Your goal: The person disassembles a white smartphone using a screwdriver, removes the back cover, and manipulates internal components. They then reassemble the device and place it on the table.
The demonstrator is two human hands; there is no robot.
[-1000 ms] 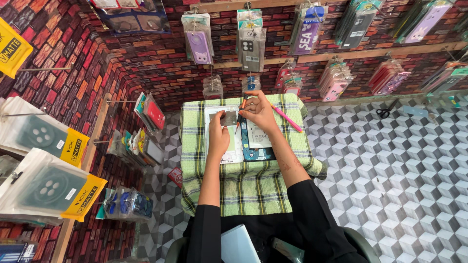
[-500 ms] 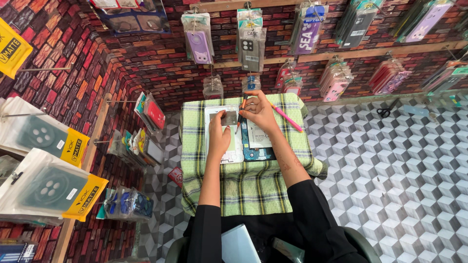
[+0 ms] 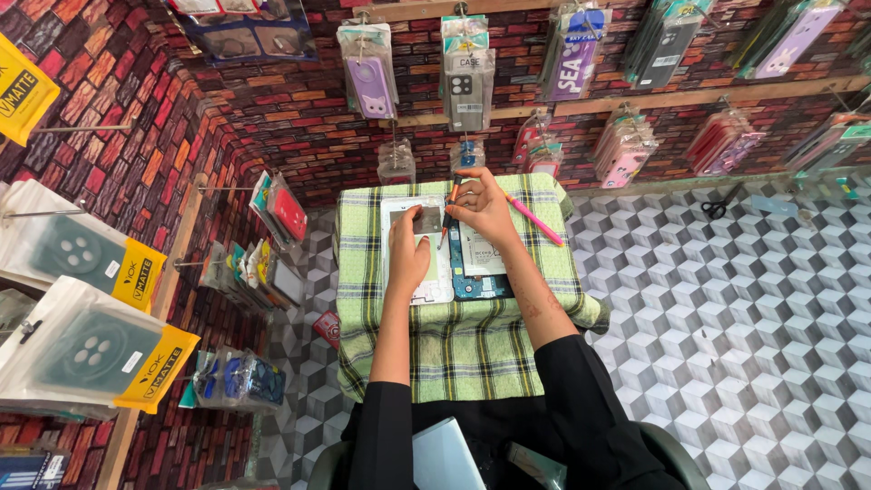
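Resting left hand on white panel — right hand arched.

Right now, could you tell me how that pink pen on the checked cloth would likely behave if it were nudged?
The pink pen looks slim and round, so it would probably roll rather than slide. It lies slantwise near the far right side of the green checked cloth, so a nudge might send it off. It seems light and stiff; the cloth's weave may slow it somewhat.

A green-and-yellow plaid cloth, a pink pen, red-brown brick-patterned wall, grey cube-patterned floor.
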